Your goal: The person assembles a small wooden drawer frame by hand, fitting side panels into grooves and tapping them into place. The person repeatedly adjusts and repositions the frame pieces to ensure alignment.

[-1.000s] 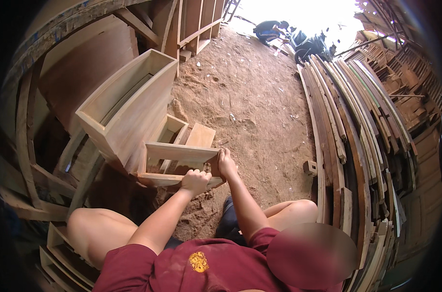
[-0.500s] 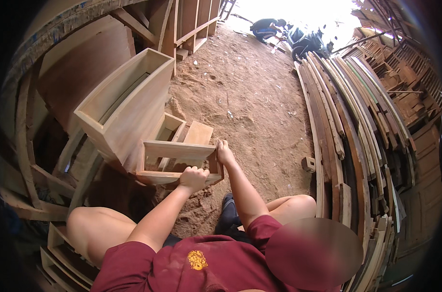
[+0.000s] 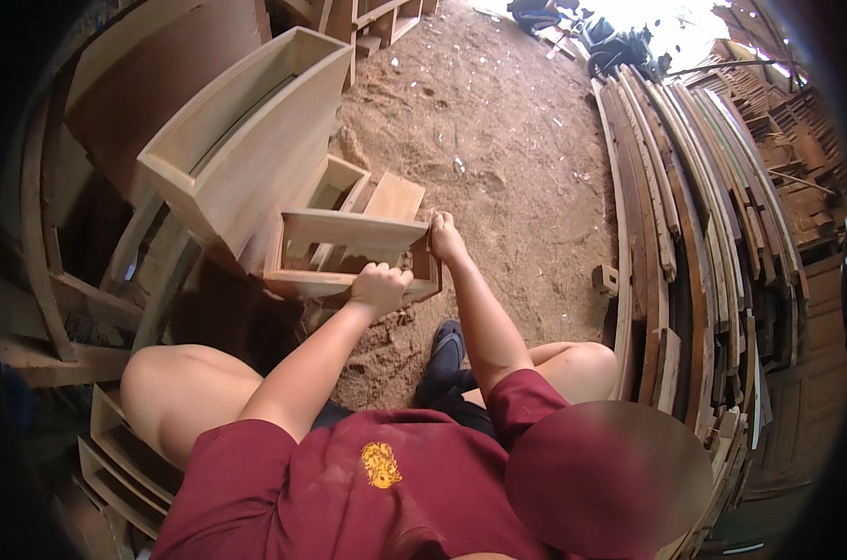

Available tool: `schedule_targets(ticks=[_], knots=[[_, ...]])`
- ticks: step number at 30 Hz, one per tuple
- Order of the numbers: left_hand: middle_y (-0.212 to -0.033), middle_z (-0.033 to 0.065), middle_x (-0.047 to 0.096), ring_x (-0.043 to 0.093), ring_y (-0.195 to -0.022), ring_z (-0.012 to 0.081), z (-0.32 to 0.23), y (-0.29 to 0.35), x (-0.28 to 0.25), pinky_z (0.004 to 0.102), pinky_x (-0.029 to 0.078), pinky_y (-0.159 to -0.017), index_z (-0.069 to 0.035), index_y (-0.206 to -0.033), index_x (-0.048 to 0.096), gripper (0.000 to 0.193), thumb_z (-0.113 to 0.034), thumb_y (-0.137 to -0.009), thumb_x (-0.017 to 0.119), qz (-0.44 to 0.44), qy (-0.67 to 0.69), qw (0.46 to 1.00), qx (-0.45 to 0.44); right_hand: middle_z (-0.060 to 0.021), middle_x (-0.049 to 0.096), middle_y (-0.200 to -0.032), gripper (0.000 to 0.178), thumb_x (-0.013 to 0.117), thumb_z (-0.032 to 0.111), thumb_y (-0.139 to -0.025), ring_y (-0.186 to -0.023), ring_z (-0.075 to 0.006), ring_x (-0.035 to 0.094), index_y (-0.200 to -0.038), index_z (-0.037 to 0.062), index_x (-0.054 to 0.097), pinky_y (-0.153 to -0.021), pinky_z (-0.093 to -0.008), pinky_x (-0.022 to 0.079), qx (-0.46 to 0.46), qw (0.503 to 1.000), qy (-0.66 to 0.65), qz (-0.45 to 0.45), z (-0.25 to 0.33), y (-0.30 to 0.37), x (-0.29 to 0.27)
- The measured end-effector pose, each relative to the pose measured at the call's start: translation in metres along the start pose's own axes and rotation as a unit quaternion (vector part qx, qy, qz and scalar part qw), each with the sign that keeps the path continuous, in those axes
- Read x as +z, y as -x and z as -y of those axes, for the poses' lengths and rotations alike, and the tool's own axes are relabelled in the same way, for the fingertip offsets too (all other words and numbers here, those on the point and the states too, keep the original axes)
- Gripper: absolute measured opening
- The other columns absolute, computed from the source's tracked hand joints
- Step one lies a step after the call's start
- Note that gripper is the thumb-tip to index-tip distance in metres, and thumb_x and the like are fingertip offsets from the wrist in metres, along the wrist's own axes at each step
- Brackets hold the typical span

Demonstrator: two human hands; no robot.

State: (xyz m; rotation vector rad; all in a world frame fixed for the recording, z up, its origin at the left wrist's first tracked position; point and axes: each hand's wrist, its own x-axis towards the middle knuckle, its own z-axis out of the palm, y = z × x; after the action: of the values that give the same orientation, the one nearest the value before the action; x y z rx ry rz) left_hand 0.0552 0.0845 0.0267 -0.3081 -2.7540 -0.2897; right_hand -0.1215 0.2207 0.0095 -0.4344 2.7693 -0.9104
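Plainly, left grip [image 3: 381,289], right grip [image 3: 445,237] clamped on open rectangular wooden box [image 3: 349,228]; rough sandy ground [image 3: 507,177] below.

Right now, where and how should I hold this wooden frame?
Likely the right end of the frame, from the right, since its left end sits close to the tall box. The right hand at the far corner and left hand on the near rail suit its thin edges.

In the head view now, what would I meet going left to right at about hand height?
Tall open-topped wooden box → left hand, gripping the open wooden frame → right hand, gripping its right end → small wooden block → stacked long planks.
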Motion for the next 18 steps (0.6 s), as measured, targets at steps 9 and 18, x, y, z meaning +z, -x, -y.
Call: schedule_targets(ticks=[9,18], knots=[[-0.073,0.0,0.068,0.068,-0.071,0.0184,0.001,-0.002,-0.005,0.0348,0.05,-0.063,-0.017,-0.078,0.063,0.02,-0.037,-0.08,0.067,-0.006,0.011,1.0,0.001,-0.034,0.058,-0.126,0.054,0.025,0.047,-0.105,-0.118,-0.0518,0.054,-0.144,0.011,0.033,-0.1,-0.0534,0.041,0.041,0.999,0.005,0.017,0.024,0.053,-0.011],[-0.072,-0.0001,0.068,0.068,-0.071,0.0178,0.0,-0.003,0.0,0.0345,0.051,-0.063,-0.018,-0.079,0.064,0.031,-0.049,-0.079,0.068,-0.015,0.014,1.0,0.009,-0.0364,0.059,-0.12,0.054,0.022,0.047,-0.104,-0.115,-0.0507,0.056,-0.138,0.0077,0.036,-0.099,-0.0542,0.042,0.102,0.994,-0.044,0.011,0.006,0.031,-0.008]])
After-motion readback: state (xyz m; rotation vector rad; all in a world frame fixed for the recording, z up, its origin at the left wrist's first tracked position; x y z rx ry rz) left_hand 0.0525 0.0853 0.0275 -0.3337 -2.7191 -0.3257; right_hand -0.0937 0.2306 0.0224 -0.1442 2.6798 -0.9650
